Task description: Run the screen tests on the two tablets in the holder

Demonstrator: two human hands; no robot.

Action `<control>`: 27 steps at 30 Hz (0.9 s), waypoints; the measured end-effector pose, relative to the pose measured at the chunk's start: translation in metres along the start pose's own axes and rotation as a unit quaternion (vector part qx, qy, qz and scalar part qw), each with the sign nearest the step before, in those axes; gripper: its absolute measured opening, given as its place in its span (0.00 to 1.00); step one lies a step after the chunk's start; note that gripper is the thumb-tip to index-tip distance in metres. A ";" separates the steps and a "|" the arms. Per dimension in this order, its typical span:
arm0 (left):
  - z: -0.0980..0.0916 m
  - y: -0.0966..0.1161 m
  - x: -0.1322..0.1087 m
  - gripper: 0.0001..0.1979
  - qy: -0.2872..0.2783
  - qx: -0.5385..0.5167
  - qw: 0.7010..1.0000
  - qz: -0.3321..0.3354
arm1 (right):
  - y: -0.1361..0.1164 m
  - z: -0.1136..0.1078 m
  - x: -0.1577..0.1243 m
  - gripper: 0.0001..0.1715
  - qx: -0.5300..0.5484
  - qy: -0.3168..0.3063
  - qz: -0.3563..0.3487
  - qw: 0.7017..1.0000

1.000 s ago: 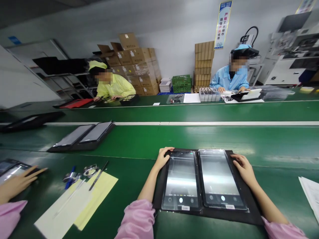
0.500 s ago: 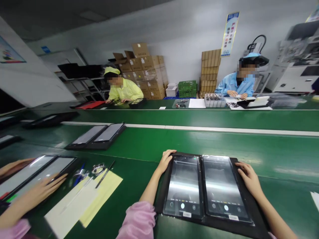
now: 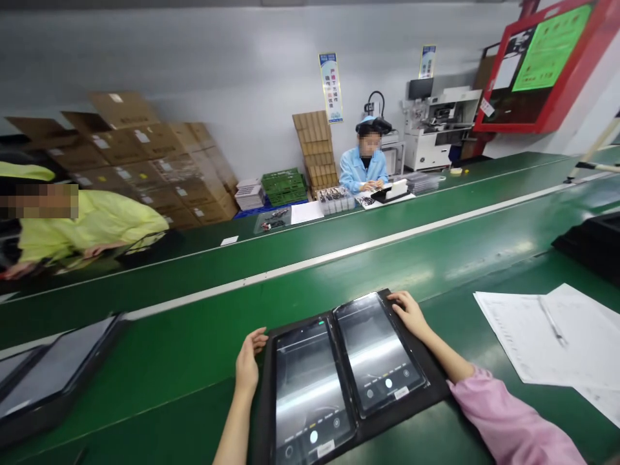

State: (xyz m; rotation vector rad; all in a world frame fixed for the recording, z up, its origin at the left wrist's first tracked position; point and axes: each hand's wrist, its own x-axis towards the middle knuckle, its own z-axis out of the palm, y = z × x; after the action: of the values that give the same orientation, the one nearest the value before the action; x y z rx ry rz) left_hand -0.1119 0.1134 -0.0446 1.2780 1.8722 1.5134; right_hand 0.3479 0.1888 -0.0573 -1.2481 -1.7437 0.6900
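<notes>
In front of me on the green bench lies a flat black tray, turned at an angle. Two tablets rest in it side by side, the left tablet and the right tablet. Both screens are lit with a camera-like display and reflect bright light; each has a small white label at its lower edge. My left hand is closed at the tray's upper left edge, with its fingers bent toward the rim. The tray's upper right corner is gripped by my right hand, whose fingertips curl over the edge.
White papers with a pen lie to the right, near a black object. Another tray with tablets sits at left. Across the bench, a person in yellow and a person in blue work before stacked cartons.
My view has swung to the right. The tray with both tablets is turned relative to the bench, and the neighbour's hands and the yellow paper at left are out of view.
</notes>
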 end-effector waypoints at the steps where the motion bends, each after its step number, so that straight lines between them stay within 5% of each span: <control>1: 0.001 -0.002 0.001 0.35 -0.003 0.010 1.000 -0.003 | 0.000 0.000 0.000 0.17 -0.008 -0.005 0.002 1.000; 7: 0.004 -0.003 -0.001 0.34 -0.018 0.051 0.998 0.036 | -0.005 0.000 0.020 0.27 -0.098 -0.046 0.016 0.994; 13: 0.005 0.000 -0.004 0.30 -0.040 0.065 0.993 0.084 | -0.037 0.019 0.051 0.19 -0.185 -0.119 -0.040 0.975; 19: 0.005 0.004 -0.007 0.26 -0.054 0.089 0.988 0.116 | -0.056 0.023 0.053 0.18 -0.196 -0.217 -0.108 0.950; 27: 0.007 0.007 -0.010 0.23 -0.075 0.106 0.983 0.130 | -0.052 0.017 0.057 0.23 -0.170 -0.230 -0.110 0.952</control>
State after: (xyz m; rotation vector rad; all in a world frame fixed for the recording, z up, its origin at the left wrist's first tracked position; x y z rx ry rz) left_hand -0.0983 0.1085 -0.0426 1.7422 1.8638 1.3208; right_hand 0.3016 0.2247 -0.0042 -1.1456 -2.4282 0.5951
